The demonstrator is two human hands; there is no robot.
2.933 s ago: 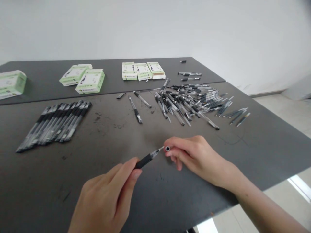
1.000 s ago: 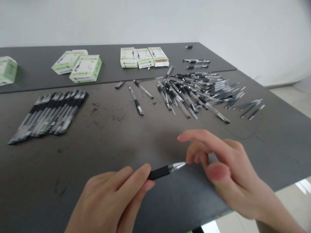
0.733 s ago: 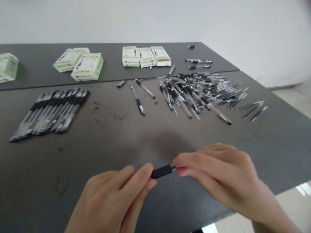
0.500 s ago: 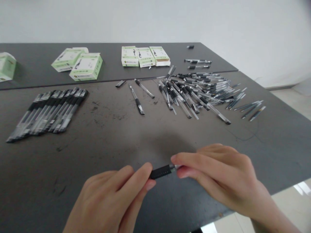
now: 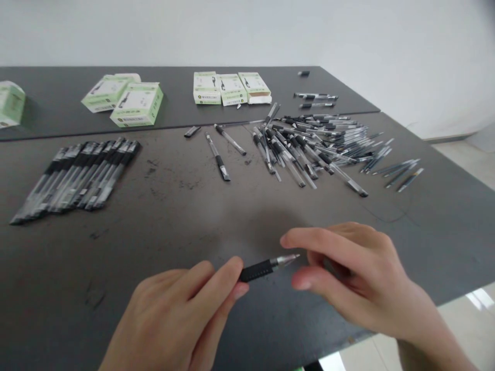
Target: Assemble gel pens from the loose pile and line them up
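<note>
My left hand [image 5: 185, 304] pinches a gel pen [image 5: 258, 270] by its barrel, low over the front of the table. The pen's black ribbed grip and clear cone with a bare metal tip point to the right; its rear part is hidden in my fingers. Just beyond the tip, my right hand [image 5: 348, 278] is open, thumb and forefinger apart, with nothing visible between them. Farther off lie a single capped pen [image 5: 217, 157], another pen [image 5: 230, 140] and a loose black pen cap [image 5: 192, 132].
A row of capped pens [image 5: 77, 178] lies at the left. Right of centre spreads a heap of pens [image 5: 305, 147], with thin refills [image 5: 402, 172] at its right side. Green-and-white boxes [image 5: 137, 105] and more boxes [image 5: 232, 90] stand at the back of the dark table [image 5: 174, 232].
My right thumb and forefinger have parted and let go of the pen's tip end, moving slightly right and baring the metal tip. My left hand keeps its pinch.
</note>
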